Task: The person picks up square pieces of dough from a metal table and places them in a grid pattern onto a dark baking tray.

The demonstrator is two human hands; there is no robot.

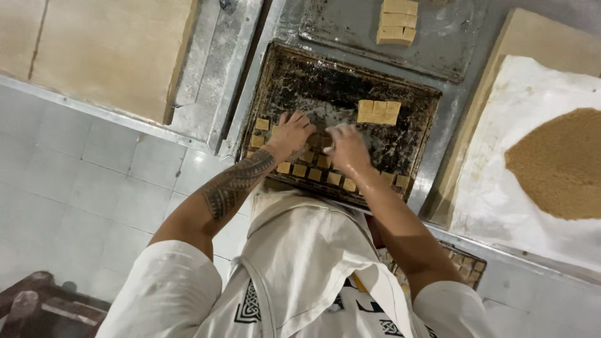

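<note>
Pale floor tiles run below a steel worktop (225,94), and on it sits a dark, crusted baking tray (325,81) where the person's work is centred. Small tan dough squares (313,172) line the tray's near edge in rows, with a few more up its left side; a tight block of uncut-looking squares (378,111) rests apart toward the tray's far right. The left hand (290,133) lies flat with fingers spread on the squares near the left corner. The right hand (346,148) is blurred, close beside it over the near rows — whether it pinches a piece cannot be told. The hands are near each other but not joined.

Judging by the rows, placing goes best with even gaps, each square set flat and not touching its neighbour.

Beyond the tray stands a greyer tray (438,44) carrying a stack of squares (396,22). To the right — a white cloth (501,188) with a mound of brown crumb (560,163). A slab of pale dough (113,50) lies to the left.
</note>
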